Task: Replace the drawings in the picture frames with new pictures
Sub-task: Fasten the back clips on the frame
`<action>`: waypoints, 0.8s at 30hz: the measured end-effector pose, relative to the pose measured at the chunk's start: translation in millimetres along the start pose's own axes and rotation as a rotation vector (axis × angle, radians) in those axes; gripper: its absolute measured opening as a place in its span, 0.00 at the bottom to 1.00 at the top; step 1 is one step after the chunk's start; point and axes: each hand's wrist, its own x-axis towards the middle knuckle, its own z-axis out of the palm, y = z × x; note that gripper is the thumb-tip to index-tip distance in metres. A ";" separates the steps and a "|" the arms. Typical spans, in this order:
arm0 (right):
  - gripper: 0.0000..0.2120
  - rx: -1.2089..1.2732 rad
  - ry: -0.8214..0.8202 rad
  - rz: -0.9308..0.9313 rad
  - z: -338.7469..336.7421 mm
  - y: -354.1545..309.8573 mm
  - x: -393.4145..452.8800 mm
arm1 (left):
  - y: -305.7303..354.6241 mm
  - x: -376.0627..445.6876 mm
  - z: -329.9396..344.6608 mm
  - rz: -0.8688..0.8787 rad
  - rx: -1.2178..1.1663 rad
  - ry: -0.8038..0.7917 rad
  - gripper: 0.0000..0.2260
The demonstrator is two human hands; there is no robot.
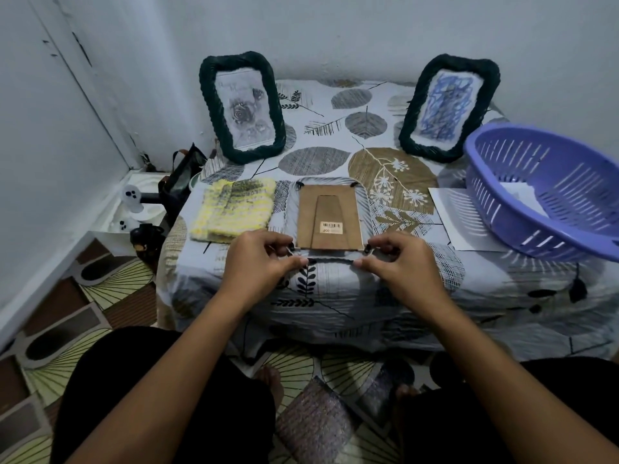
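Nearest the camera are the person's dark-clothed knees and bare feet on a patterned floor. Both forearms reach forward to the near edge of the bench [502, 289], which is covered by a leaf-print cloth.

The left hand [259, 262] and the right hand [400, 262] work at the near end of a picture frame lying face down [330, 217], its brown backing board with a barcode sticker turned up. The left grip is narrow, finger and thumb pinching at the small dark clip on the near-left corner of the backing. The right grip is likewise narrow, fingertips pinching at the clip on the near-right corner. Two more dark clips sit at the far corners of the backing.

Just left of this frame lies a folded yellow and grey knitted cloth [232, 212]. To the right, a white sheet of paper [449, 212] lies flat, partly under a tilted purple plastic basket [549, 192] that holds more white paper inside.

Farther back two dark green woven frames stand upright, leaning toward the wall. The far-left frame [241, 105] shows a grey picture of roses; the far-right frame [447, 107] shows a blue scribbled drawing.

On the floor left of the bench are a dark bag [181, 182] and some white items against the wall.
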 end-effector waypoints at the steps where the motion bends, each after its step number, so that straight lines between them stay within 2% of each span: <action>1: 0.20 0.009 0.001 0.008 0.2 -0.4 0.0 | 0.1 0.1 -0.1 -0.006 -0.002 -0.002 0.19; 24: 0.17 0.054 -0.095 0.069 -2.7 -6.6 3.7 | 1.7 0.6 0.4 -0.006 0.025 -0.053 0.17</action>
